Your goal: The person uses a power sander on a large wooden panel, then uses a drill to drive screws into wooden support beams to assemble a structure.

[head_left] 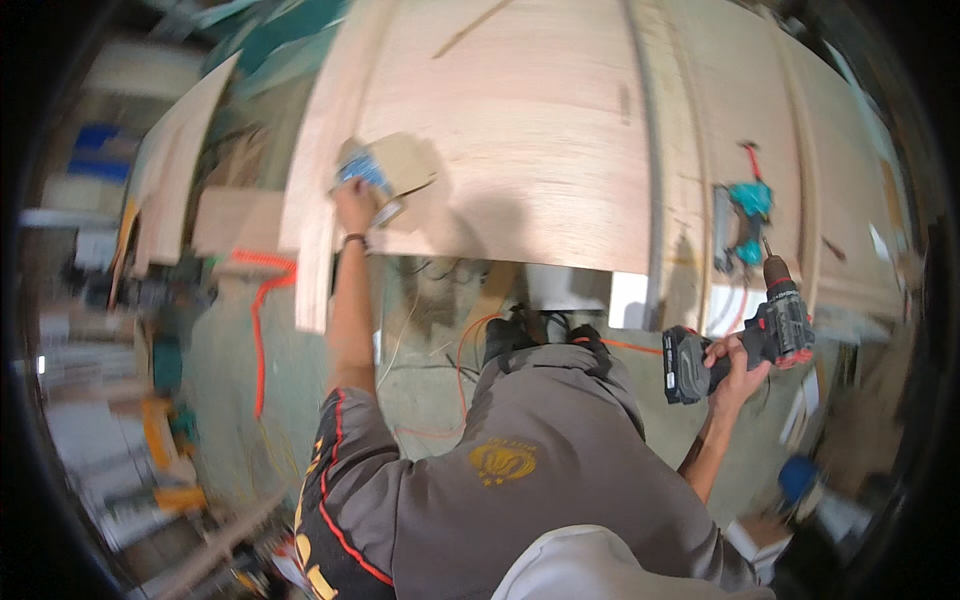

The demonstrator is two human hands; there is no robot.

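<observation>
My right hand (738, 370) is wrapped round the grip of a black and red cordless drill (790, 325), its bit pointing away from me and its battery to the left. My left hand (356, 208) reaches out to an open cardboard box (408, 165) on the pale plywood panel (530, 130). A blue packet (362, 168) lies by the box, right at my left fingertips. Blur and the packet hide how those fingers are bent. Beyond the drill, a teal power tool (750, 205) with a red tip rests on the boards.
Long wooden strips (690, 150) run away from me across the work surface. An orange-red air hose (260, 330) hangs down at the left, and a thinner orange cord (470, 350) crosses the floor near my feet. A loose plywood sheet (175, 165) leans at far left.
</observation>
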